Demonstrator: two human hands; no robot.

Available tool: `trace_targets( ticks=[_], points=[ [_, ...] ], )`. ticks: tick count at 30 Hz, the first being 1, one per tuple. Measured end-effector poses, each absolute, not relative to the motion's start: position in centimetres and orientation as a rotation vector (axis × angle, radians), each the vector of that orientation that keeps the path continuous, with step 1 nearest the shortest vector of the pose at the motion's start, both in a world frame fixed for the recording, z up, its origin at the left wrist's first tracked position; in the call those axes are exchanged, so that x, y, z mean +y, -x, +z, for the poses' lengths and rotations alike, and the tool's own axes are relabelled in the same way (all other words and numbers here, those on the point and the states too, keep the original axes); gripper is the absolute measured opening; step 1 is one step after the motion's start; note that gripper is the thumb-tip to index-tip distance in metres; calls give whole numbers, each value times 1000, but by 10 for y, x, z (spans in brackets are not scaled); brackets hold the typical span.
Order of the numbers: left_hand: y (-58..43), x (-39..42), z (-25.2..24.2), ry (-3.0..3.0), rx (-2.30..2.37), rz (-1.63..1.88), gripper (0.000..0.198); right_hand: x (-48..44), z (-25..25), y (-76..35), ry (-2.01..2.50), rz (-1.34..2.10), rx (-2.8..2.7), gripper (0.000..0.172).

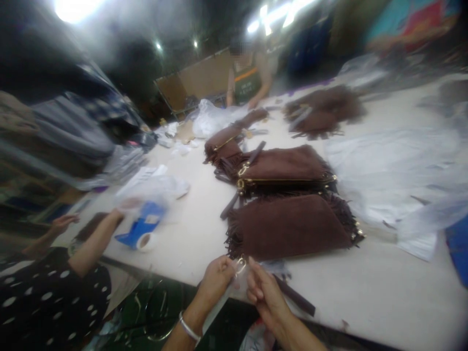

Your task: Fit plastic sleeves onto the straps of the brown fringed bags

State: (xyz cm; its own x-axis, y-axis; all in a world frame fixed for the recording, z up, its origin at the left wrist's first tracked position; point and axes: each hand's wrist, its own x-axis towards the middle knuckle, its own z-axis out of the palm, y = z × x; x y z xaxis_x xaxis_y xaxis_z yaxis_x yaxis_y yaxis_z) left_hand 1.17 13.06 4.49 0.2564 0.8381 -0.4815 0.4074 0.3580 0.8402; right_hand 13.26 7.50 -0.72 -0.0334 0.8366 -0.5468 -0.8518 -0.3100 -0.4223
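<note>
My left hand [215, 282] and my right hand [263, 291] meet at the near edge of the table, both pinched closed around a small gold metal clasp [241, 265] and a bit of clear plastic. A dark brown strap [295, 296] runs from under my right hand to the right along the edge. Just beyond my hands lies a brown suede fringed bag [292, 225]. A second brown bag [283, 168] with gold hardware lies behind it, and more of them [323, 111] sit farther back.
A person in a dotted black top at the left reaches an arm [97, 236] toward a blue tape dispenser [141, 229]. Clear plastic bags [398, 170] cover the right of the pale table [373, 287]. Another person [246, 78] works at the far end.
</note>
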Motion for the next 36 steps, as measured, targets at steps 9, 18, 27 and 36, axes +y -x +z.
trace_targets(
  ticks=[9,18,27,36],
  points=[
    [-23,132,27,-1208,1379,534,31,77,-8,-135,983,1669,-30,45],
    [-33,135,28,-1147,1435,555,31,76,1,-135,984,1640,-11,43],
    [-36,140,32,-1118,1323,568,28,77,1,-136,986,1655,-44,43],
    [-34,146,23,-1080,1302,545,30,64,-5,-133,1214,1509,-302,46]
  ],
)
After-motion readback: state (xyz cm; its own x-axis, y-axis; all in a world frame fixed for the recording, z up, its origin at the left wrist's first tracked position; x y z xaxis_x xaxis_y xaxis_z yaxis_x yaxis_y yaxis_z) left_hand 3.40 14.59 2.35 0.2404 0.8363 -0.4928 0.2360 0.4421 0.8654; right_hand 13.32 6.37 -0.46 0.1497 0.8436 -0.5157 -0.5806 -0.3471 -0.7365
